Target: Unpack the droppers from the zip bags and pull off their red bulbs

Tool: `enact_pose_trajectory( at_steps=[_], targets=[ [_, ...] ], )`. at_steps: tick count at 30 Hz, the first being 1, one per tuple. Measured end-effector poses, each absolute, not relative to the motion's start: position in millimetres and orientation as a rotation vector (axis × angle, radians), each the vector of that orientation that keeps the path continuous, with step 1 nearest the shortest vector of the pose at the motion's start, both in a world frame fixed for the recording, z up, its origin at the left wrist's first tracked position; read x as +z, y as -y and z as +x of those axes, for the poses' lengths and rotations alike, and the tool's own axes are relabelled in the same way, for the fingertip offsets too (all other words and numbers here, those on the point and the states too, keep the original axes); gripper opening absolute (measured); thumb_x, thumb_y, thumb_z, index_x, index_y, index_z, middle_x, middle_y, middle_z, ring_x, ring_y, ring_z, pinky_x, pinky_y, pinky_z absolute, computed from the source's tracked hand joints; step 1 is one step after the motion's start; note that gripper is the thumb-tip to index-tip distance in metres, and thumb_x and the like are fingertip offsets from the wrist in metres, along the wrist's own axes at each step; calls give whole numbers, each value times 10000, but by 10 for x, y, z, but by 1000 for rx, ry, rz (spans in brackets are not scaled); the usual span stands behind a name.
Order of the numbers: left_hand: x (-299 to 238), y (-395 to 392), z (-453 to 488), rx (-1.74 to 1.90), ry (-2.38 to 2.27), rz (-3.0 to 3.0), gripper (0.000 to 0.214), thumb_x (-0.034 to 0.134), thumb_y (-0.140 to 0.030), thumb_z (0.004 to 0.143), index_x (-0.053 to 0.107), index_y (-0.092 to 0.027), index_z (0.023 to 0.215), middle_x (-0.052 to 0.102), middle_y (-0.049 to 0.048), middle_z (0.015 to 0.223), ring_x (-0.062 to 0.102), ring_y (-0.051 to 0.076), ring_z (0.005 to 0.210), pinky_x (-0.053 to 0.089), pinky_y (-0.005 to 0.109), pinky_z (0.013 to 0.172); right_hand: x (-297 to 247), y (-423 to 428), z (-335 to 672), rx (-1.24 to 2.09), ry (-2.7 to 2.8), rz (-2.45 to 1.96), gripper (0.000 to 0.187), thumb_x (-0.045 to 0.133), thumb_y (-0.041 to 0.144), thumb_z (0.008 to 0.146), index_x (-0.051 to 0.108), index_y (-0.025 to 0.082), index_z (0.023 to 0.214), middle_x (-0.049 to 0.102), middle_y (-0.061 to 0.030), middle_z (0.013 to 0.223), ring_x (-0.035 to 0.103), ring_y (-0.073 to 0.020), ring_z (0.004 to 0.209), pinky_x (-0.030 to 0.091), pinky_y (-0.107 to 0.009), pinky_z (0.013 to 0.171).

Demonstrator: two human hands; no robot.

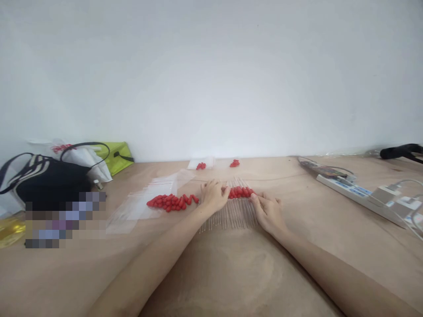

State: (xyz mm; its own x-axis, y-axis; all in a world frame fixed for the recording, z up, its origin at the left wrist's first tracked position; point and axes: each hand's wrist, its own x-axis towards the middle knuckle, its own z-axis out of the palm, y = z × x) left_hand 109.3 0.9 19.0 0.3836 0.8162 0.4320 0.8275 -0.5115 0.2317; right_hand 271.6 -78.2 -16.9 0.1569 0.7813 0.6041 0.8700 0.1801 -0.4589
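Note:
A row of red rubber bulbs [241, 192], like those of droppers, lies across a bed of thin clear tubes [235, 215] on the table. At the row's left end is my left hand [214, 196], its fingers bent over the tubes and its thumb against the end bulb. My right hand [268, 212] closes on the right end, thumb and fingertips at the last bulb. Whether the bulbs are fitted on the tubes I cannot tell. To the left, a loose pile of red bulbs [168, 202] rests partly on flat clear plastic bags [127, 214].
Two small red clusters [201, 166] [235, 163] lie near the wall. A black bag [56, 180] and a lime-green bag [115, 158] stand at left. On the right are a white power strip [357, 194] with chargers and cables, and a phone-like device [325, 171].

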Motion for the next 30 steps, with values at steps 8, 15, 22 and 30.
enact_pose_trajectory(
  at_steps=[8,15,22,30],
  targets=[
    [167,409,233,-1011,1242,-2604,166,483,-315,808,604,-201,803,586,26,795,511,189,821,318,352,749,-140,818,2647,-461,1813,-1303,420,406,416,837,476,219,1201,483,-118,1173,436,-247,1064,334,-406,847],
    [-6,546,-41,-1024,915,-2622,127,503,-282,807,613,-218,807,598,21,778,494,168,788,302,346,752,-96,944,2370,-560,2187,-1061,401,441,412,833,470,260,1203,494,-56,1231,357,-237,1177,175,-488,986],
    [6,544,66,-1086,717,-2661,93,520,-243,804,599,-212,844,611,16,771,498,157,764,326,338,746,-177,873,2258,-469,2145,-942,214,476,275,838,608,220,997,616,-4,705,509,-146,791,254,-421,909],
    [-32,562,196,-1050,621,-2769,172,527,-300,808,586,-208,940,641,23,898,513,173,861,332,344,815,-173,858,2238,-438,2151,-888,179,463,231,832,630,221,894,535,24,568,432,-120,651,257,-382,853]
  ],
)
